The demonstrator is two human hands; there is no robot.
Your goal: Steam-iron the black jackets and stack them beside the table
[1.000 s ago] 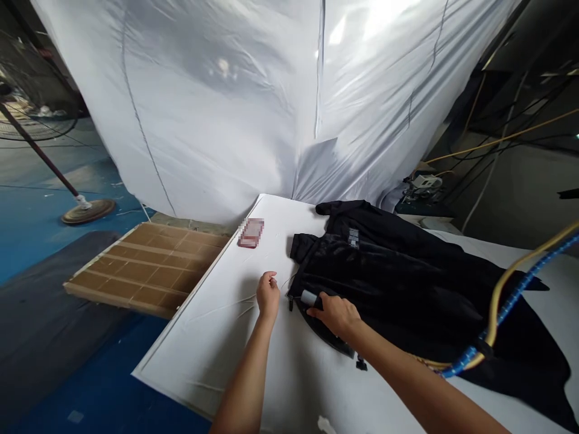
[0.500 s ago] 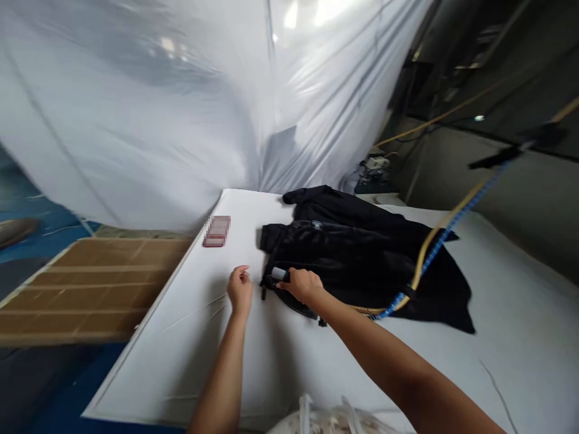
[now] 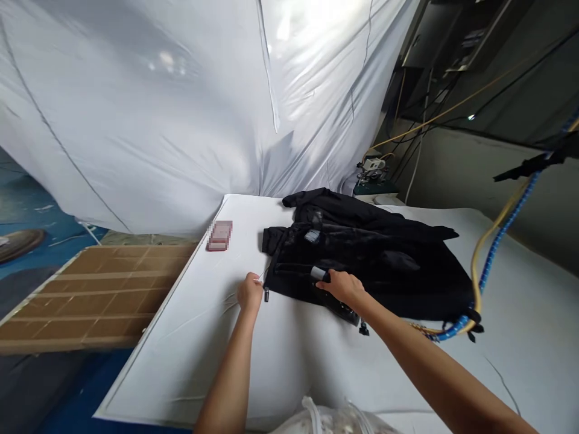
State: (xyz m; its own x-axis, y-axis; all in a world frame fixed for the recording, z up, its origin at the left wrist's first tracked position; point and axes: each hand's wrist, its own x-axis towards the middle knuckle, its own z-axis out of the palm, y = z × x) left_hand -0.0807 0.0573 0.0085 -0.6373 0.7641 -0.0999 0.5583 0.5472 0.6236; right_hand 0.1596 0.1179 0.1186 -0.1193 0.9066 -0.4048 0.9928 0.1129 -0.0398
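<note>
A black garment (image 3: 384,274) with sleeves lies spread on the white-covered table (image 3: 190,349). My right hand (image 3: 346,286) grips the handle of a steam iron (image 3: 341,308), whose dark body rests over the garment's near edge. The handle's grey end points left. My left hand (image 3: 250,292) is closed just off the garment's left end, with a thin light cord (image 3: 261,277) running from the fingertips toward the cloth. Beside it, a small dark cord end (image 3: 266,295) hangs from the garment's corner.
Yellow and blue hoses (image 3: 484,265) come down from the right to the iron. A blurred reddish object (image 3: 220,235) lies at the table's left. White sheeting (image 3: 181,120) hangs behind; flattened cardboard (image 3: 104,289) is at the left. A clear plastic bag (image 3: 335,420) sits at the near edge.
My right hand and the iron have moved right along the garment's near edge. My left hand has shifted slightly right and down, closer to the garment's corner. The hoses have swung right.
</note>
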